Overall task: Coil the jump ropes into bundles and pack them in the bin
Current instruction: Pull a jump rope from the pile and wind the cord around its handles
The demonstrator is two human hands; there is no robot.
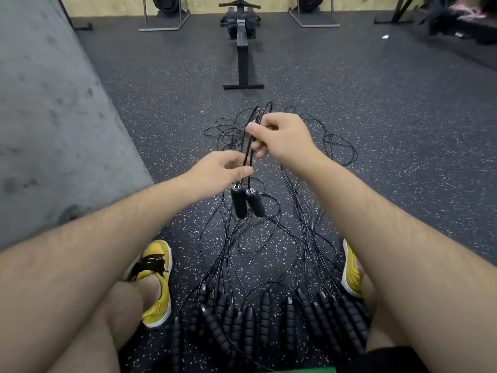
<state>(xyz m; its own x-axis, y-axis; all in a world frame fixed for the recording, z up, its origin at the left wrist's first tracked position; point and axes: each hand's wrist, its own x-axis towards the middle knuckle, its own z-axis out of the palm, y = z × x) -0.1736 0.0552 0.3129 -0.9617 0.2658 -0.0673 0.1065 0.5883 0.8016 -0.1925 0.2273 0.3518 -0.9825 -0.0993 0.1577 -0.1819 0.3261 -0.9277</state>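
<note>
I hold one black jump rope above the floor. My left hand (224,168) pinches its thin cords just above the two black foam handles (247,201), which hang side by side. A little farther out, my right hand (279,137) grips the folded cords (258,114), whose loops stick up past the fingers. Several more black jump ropes (271,313) lie on the speckled floor between my feet, handles in a row near me, cords tangled outward. A green edge (309,370) shows at the bottom of the view; I cannot tell what it is.
A grey concrete wall (45,125) runs along the left. A black rowing machine (242,49) stands ahead on the rubber floor, with rack frames (164,25) behind it. My yellow shoes (158,281) flank the rope pile.
</note>
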